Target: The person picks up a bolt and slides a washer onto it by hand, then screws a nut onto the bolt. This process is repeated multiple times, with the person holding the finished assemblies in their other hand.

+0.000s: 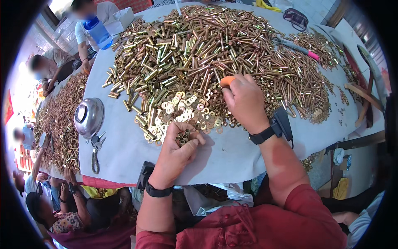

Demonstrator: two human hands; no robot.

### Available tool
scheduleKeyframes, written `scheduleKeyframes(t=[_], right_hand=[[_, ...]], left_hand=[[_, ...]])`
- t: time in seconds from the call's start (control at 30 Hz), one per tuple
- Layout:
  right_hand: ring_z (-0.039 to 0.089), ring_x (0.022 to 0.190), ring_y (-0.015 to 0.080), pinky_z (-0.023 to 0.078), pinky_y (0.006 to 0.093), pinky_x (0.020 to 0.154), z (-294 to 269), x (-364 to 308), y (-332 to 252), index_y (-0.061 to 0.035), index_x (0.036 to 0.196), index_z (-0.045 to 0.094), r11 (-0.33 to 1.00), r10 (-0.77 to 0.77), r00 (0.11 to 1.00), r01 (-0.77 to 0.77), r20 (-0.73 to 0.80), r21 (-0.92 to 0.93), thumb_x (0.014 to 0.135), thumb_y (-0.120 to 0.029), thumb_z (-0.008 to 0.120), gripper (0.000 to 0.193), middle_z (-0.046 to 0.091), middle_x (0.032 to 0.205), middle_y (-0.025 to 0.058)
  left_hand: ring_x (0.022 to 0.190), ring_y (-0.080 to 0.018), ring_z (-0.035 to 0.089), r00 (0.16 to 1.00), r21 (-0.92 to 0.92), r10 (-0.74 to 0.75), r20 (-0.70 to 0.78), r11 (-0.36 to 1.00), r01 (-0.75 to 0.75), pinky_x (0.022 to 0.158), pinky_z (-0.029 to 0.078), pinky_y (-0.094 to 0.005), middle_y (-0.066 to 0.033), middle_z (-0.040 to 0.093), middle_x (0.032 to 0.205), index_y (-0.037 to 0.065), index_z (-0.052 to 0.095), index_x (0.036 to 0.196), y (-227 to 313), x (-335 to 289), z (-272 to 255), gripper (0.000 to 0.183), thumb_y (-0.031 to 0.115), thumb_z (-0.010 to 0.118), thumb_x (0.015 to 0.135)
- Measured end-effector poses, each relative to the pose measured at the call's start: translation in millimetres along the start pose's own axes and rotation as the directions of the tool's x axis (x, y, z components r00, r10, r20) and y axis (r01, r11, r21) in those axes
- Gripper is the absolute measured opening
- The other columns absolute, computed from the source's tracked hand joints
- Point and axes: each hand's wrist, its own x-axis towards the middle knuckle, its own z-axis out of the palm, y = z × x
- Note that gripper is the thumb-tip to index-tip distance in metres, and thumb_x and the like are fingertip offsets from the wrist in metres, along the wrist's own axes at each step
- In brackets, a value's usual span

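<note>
My left hand (pixel 178 143) is closed around a bunch of short brass-coloured metal sleeves (pixel 182 136), their round open ends facing up. It rests at the near edge of a spread of flat washers (pixel 180 103). My right hand (pixel 246 99), with an orange cover (pixel 226 81) on one finger, reaches over the near side of a big heap of brass-coloured metal tubes and rods (pixel 199 50). Its fingers are curled down at the pieces, and what they pinch, if anything, is hidden. Small nuts (pixel 265 89) lie close to that hand. Both wrists wear black bands with a small box.
A steel bowl (pixel 89 118) and keys (pixel 97 142) lie on the grey tablecloth (pixel 232 162) at left. Pliers with a pink-tipped handle (pixel 313 55) lie right of the heap. A blue bottle (pixel 97 33) stands far left. Several people sit around a second heap (pixel 58 120) at left.
</note>
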Motion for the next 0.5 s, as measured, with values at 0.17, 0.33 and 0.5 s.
scheduleKeyframes(t=[0.17, 0.33, 0.5], right_hand=[[0.057, 0.087, 0.0281, 0.049, 0.0395, 0.077, 1, -2, -12, -0.0093, 0.102, 0.066, 0.998, -0.006, 0.999, 0.002, -0.052, -0.062, 0.079, -0.011, 0.068, 0.023, 0.061, 0.089, 0.0063], [0.057, 0.087, 0.0275, 0.049, 0.0391, 0.077, 4, -3, -9, -0.0086, 0.099, 0.066, 0.999, 0.027, 0.999, -0.028, -0.028, -0.040, 0.078, -0.015, 0.070, 0.022, 0.060, 0.091, 0.0069], [0.056, 0.087, 0.0272, 0.049, 0.0385, 0.076, 5, -2, -12, -0.0106, 0.090, 0.067, 0.997, -0.016, 1.000, 0.016, -0.004, -0.078, 0.077, -0.016, 0.072, 0.015, 0.058, 0.089, 0.0062]], left_hand=[[0.062, -0.0072, 0.050, 0.998, -0.018, -0.033, -0.061, 0.999, 0.032, 0.051, 0.038, -0.0200, -0.0084, 0.066, 0.098, 0.004, 0.048, 0.107, 2, -2, 1, 0.017, 0.004, 0.058, 0.093], [0.066, -0.0066, 0.052, 0.992, -0.046, -0.062, -0.110, 0.997, 0.057, 0.055, 0.043, -0.0199, -0.0057, 0.067, 0.101, 0.001, 0.060, 0.108, -1, 1, 5, 0.016, 0.010, 0.062, 0.094], [0.066, -0.0070, 0.053, 0.991, -0.110, -0.074, -0.113, 0.992, 0.062, 0.054, 0.041, -0.0186, -0.0044, 0.068, 0.097, 0.002, 0.062, 0.113, -1, 2, -1, 0.021, 0.013, 0.065, 0.094]])
